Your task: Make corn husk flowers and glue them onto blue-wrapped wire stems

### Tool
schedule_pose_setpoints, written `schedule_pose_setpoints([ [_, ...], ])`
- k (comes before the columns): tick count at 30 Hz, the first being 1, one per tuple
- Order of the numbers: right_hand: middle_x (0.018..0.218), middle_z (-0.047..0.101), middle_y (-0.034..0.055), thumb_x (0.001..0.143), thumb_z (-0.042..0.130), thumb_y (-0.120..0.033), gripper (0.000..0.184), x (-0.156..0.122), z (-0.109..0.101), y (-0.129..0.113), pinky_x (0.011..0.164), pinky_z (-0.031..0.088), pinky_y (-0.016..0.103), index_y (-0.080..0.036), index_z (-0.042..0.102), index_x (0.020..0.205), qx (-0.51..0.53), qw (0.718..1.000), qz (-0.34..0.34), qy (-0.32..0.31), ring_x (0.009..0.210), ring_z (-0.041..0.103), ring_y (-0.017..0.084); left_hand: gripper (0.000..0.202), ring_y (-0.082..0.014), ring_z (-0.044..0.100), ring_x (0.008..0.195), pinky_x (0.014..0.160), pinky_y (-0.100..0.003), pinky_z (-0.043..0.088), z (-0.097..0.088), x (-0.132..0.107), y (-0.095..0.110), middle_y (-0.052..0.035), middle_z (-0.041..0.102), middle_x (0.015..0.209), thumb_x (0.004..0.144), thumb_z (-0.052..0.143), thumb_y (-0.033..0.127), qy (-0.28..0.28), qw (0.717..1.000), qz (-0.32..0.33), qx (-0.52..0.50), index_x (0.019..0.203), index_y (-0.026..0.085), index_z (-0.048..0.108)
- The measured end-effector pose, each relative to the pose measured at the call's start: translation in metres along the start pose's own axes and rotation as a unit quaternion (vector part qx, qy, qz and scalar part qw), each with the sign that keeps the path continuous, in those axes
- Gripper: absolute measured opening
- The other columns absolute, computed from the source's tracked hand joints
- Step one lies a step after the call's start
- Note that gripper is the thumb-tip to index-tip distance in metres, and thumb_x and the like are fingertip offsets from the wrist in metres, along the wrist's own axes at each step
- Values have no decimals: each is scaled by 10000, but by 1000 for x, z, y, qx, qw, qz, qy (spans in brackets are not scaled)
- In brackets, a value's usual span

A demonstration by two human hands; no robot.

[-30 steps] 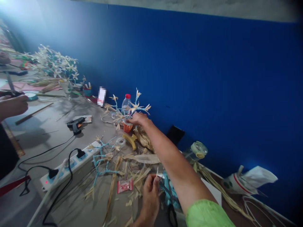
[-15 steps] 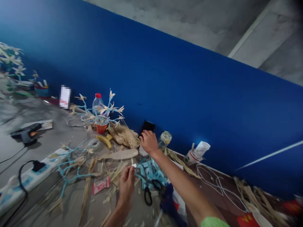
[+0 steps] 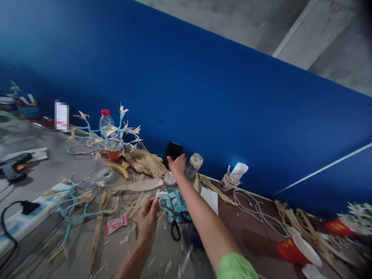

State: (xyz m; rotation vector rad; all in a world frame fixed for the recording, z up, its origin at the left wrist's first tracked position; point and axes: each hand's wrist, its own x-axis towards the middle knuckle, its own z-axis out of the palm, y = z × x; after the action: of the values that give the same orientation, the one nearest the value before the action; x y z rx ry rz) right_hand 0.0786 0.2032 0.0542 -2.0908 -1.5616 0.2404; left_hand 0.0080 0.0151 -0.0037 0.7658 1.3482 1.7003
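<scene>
My left hand (image 3: 147,221) is closed in a pinch on a small pale piece (image 3: 157,193), perhaps a scrap of dried husk. Farther off, my right hand (image 3: 178,164) is stretched toward the wall with thumb and fingers apart. It is at the lower edge of a black flat object (image 3: 172,150) leaning against the blue wall; whether they touch I cannot tell. A lidded glass jar (image 3: 195,162) stands just right of that hand. Between my arms lie light-blue ribbon strips (image 3: 174,199) and black-handled scissors (image 3: 176,228).
Blue-wrapped branches with husk flowers (image 3: 116,135) stand in a red pot (image 3: 114,154) at the back. A power strip (image 3: 46,211) and a glue gun (image 3: 17,168) are on the left. White cable (image 3: 258,211) and a tipped red-and-white paper cup (image 3: 299,248) lie right.
The view has swung slightly right. My right hand has shifted a little right relative to the black object, and its thumb and fingers now show apart. My left hand keeps its pinch.
</scene>
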Motion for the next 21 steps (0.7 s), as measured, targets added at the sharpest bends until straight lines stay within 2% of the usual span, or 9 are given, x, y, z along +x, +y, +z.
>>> schedule_pose_setpoints([
  [5, 1295, 359, 408, 740, 572, -551, 930, 14, 20, -25, 840, 438, 488, 33, 245, 1385, -5, 996, 84, 10, 1172, 471, 414, 370, -110, 431, 554, 553, -212, 336, -1, 1, -4, 19, 504, 560, 714, 630, 509, 6, 1000, -7, -15, 612, 158, 567],
  [10, 1284, 386, 352, 764, 583, -499, 803, 10, 29, -27, 816, 460, 474, -33, 310, 1359, -19, 992, 124, 31, 1151, 480, 382, 348, -118, 461, 567, 566, -220, 361, -3, 5, -14, 9, 532, 583, 726, 625, 499, 10, 999, -13, -47, 668, 157, 595],
  [13, 1263, 398, 333, 738, 591, -546, 806, 7, 32, -24, 795, 473, 458, -29, 363, 1313, -19, 988, 148, 36, 1119, 494, 366, 324, -119, 472, 573, 579, -225, 375, -3, 6, -19, 6, 543, 595, 750, 612, 479, 4, 998, -17, -66, 718, 157, 615],
  [17, 1318, 323, 342, 678, 605, -619, 960, 4, 38, -25, 806, 461, 488, -26, 289, 1363, 1, 986, 160, 48, 1150, 457, 380, 332, -112, 472, 556, 572, -225, 372, -1, 5, -17, 10, 543, 595, 752, 608, 484, 5, 997, -30, -71, 672, 161, 602],
  [21, 1358, 234, 381, 680, 643, -548, 977, 3, 44, -32, 868, 374, 583, -12, 234, 1387, 68, 984, 155, 60, 1207, 381, 437, 339, -100, 461, 523, 550, -222, 368, 1, 5, -13, 26, 517, 570, 734, 623, 492, 16, 996, -38, -85, 667, 161, 592],
])
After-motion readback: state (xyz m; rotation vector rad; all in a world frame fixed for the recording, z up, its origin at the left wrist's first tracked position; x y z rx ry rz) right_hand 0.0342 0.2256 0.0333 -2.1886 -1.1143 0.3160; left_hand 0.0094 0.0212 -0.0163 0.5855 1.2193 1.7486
